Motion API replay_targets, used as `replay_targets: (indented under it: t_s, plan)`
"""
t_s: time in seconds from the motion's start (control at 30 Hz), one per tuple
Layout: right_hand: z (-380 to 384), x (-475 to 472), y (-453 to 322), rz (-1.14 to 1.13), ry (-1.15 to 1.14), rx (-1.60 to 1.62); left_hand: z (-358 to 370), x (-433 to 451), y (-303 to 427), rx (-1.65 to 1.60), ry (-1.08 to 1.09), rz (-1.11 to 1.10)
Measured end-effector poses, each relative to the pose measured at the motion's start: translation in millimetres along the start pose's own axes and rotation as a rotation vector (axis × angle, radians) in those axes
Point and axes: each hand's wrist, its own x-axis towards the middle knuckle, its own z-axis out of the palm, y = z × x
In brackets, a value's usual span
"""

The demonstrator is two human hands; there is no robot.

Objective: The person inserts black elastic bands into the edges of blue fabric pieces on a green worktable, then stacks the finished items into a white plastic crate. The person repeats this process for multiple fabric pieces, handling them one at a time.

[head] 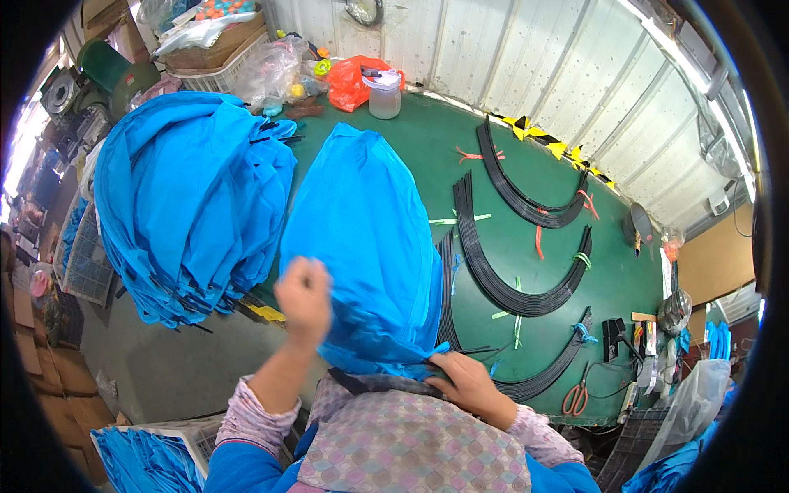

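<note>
A large piece of thin blue fabric (363, 228) lies lengthwise on the green table before me, its near end gathered at my apron. My right hand (463, 380) grips the gathered hem at its near right corner, where thin black strips (481, 350) poke out. Blurred by motion, my left hand (305, 302) is curled over the fabric's left edge; whether anything is inside its fingers cannot be made out. To the left rises a big heap of similar blue fabric pieces (191, 197), with black strip ends sticking out of it.
Curved bundles of black strips (524, 296), tied with coloured bands, lie on the green table (425, 132). Orange-handled scissors (576, 397) rest near the right edge. A lidded plastic jug (384, 95) stands at the back. A white crate (194, 440) of blue fabric sits low left.
</note>
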Motion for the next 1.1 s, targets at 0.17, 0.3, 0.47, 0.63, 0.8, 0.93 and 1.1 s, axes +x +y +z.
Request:
replay_targets:
  t_s: [0.17, 0.3, 0.47, 0.63, 0.8, 0.93, 1.1]
  plan:
    - [-24, -53, 18, 0.117, -0.115, -0.182, -13, 3, -29, 0.027, 0.117, -0.086]
    - [9, -14, 14, 0.076, -0.141, -0.465, 15, -101, -30, -0.091, -0.337, -0.27]
    - [23, -1, 41, 0.088, -0.547, -0.753, 1, -132, -184, 0.457, 0.017, -0.328]
    - [31, 88, 37, -0.321, -0.296, -0.412, -14, -121, -190, -0.807, -0.136, -1.378]
    - [94, 152, 57, -0.627, -0.374, -0.311, -14, -87, -143, -0.571, -0.174, -0.978]
    - [165, 155, 92, -0.501, -0.661, -0.408, -18, -26, -89, -0.096, -0.335, -0.625]
    - [193, 155, 135, -0.342, -0.542, -0.147, -56, 55, 85, -0.071, -0.505, -0.135]
